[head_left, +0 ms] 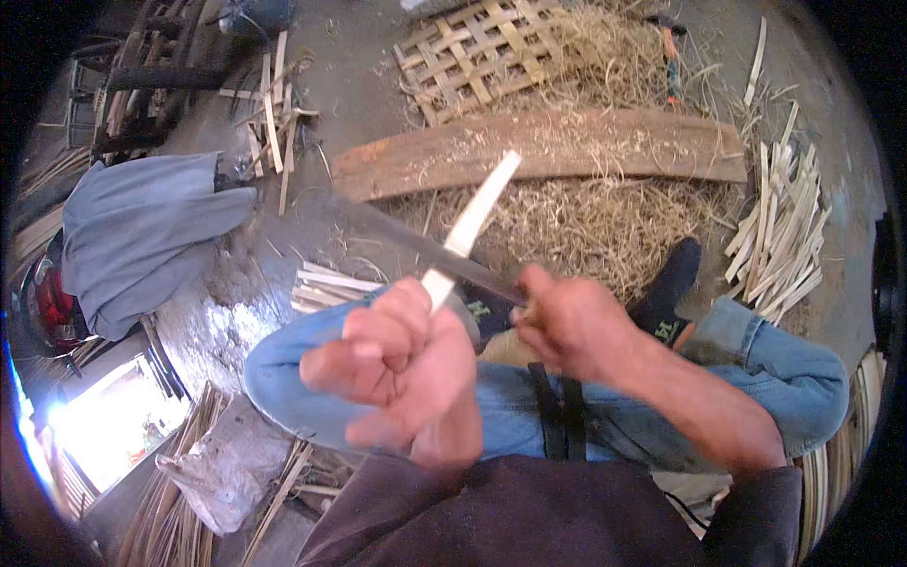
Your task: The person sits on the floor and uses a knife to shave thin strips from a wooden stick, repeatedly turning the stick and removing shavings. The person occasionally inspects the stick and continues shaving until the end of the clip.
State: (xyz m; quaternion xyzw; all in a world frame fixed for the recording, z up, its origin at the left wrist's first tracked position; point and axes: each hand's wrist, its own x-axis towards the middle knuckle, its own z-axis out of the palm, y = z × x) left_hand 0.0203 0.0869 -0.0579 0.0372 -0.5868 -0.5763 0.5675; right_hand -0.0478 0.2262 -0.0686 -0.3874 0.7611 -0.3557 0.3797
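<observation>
My left hand (411, 364) is closed around the lower end of a pale split-wood strip (484, 205), perhaps bamboo, which slants up and away to the right. My right hand (581, 326) grips the handle of a knife (402, 234). Its long dark blade points to the upper left and crosses the strip just above my left fingers. Motion smears the blade and parts of both hands. Whether the edge cuts into the strip cannot be made out. Both hands are over my lap, above my crossed legs in blue jeans (803, 387).
Beyond my feet lies a curved wooden plank (406, 168) among curly shavings (595, 231). Behind it is a woven lattice panel (482, 57). Pale strips (784, 222) are heaped at the right, with more strips (331, 285) by my left knee. A grey cloth (142, 236) hangs at the left.
</observation>
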